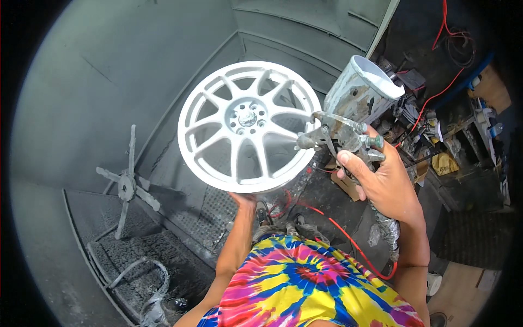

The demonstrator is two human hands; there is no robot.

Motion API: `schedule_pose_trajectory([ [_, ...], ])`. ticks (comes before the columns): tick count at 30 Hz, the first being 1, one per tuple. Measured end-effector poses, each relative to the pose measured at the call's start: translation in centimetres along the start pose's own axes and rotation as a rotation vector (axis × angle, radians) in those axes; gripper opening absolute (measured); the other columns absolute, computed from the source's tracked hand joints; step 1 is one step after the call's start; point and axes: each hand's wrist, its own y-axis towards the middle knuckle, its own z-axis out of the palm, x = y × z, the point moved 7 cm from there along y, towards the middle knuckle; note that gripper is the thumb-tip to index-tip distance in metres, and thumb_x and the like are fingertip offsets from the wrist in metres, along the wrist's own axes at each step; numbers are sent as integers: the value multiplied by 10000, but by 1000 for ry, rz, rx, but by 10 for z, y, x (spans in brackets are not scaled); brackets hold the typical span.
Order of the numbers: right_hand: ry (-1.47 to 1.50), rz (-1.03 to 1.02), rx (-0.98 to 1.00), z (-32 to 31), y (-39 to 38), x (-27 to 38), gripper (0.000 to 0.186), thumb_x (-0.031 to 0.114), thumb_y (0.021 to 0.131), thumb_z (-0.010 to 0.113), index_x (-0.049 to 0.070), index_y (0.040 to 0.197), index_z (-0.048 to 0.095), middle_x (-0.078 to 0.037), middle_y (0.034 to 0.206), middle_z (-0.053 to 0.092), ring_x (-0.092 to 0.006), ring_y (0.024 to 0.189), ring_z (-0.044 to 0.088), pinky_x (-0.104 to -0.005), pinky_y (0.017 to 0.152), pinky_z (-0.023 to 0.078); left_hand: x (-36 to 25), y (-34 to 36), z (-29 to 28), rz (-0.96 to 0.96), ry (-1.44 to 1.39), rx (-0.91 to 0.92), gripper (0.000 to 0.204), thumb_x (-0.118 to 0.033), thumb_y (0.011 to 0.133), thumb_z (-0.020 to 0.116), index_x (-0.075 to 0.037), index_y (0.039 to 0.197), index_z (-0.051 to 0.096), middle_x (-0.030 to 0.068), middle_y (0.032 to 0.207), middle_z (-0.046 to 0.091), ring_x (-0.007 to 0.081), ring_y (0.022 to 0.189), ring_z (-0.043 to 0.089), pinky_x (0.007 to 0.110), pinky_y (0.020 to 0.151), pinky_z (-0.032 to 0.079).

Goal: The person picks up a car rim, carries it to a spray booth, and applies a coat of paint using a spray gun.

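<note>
A white multi-spoke car wheel (235,158) is tilted in front of me, with a paler grey centre and several bolt holes. My left hand (244,200) holds it up from beneath its near edge; the fingers are hidden behind the wheel. My right hand (391,185) is wrapped round a paint-crusted spray gun (339,136) to the right of the wheel. Its nozzle points left at the spokes, and a faint white mist shows before it. On top of the gun sits a tilted, stained paint cup (353,94) with white on its rim.
A red air hose (330,220) runs from the gun's wrapped handle across the floor by my feet. At left stands a grey star-shaped stand (126,188), above a textured grey block (147,259). Grey booth walls (109,82) enclose the left; cluttered shelves (460,141) line the right.
</note>
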Motion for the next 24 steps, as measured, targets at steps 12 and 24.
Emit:
schedule_pose_trajectory([
  [12,-190,-28,-371,-22,18,-37,314,216,1027,682,-17,1225,610,-94,810,696,-165,739,675,-350,733,532,-93,98,-36,-9,271,-94,949,-888,936,301,-157,1501,518,91,1504,569,336,1354,561,595,1075,500],
  [24,-144,2,-318,4,42,-58,365,264,1035,686,-4,1264,595,-67,800,698,-106,688,636,-322,634,519,16,-8,-40,-146,201,-216,930,-883,936,323,-159,1481,533,95,1472,599,337,1327,588,600,1089,486],
])
